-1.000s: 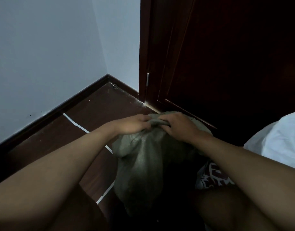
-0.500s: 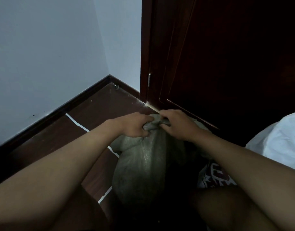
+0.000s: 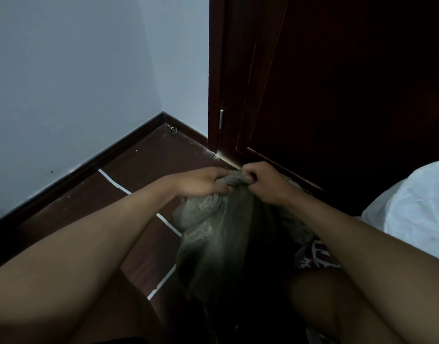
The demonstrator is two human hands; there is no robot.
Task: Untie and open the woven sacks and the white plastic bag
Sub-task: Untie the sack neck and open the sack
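A grey-green woven sack [image 3: 213, 234] stands on the dark floor between my knees, its top bunched into a twisted neck. My left hand [image 3: 201, 183] grips the neck from the left, fingers curled round the gathered fabric. My right hand [image 3: 265, 183] pinches the very top of the neck from the right. The white plastic bag [image 3: 417, 214] lies at the right edge, apart from both hands. A second sack with red and white print [image 3: 315, 255] shows partly under my right forearm.
A dark wooden door [image 3: 337, 83] stands just behind the sack. White walls meet in a corner at the left, with a dark skirting board [image 3: 94, 165]. White tape strips [image 3: 115, 183] cross the brown floor. A small metal door stop [image 3: 173, 130] sits in the corner.
Both hands have drawn the sack's top upward and gathered it tighter into a neck. The sack body now stands taller and narrower below the hands.
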